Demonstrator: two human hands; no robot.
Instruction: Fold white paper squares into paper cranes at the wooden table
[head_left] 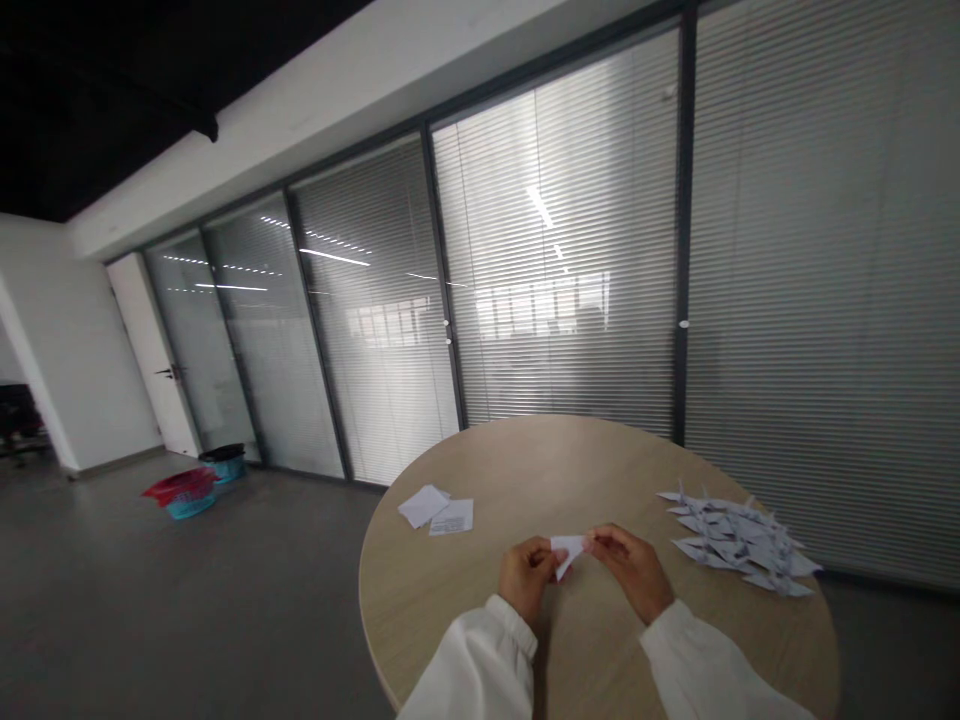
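Note:
A small piece of folded white paper point(568, 552) is held between my two hands over the round table point(517, 455). My left hand point(527, 575) pinches its left side, thumb on top. At its upper right corner, the fingertips of my right hand point(628, 565) close on the paper. Several folded paper cranes point(739, 540) lie grouped on the table to the right of my right hand. Left of my hands are a few flat sheets of white paper point(452, 516), one with printed lines.
The round table stands beside a glass partition with blinds point(562, 250). On the floor at the left are a blue basket with a red liner point(184, 492) and another with a black liner point(225, 460). A white door point(154, 360) is farther back.

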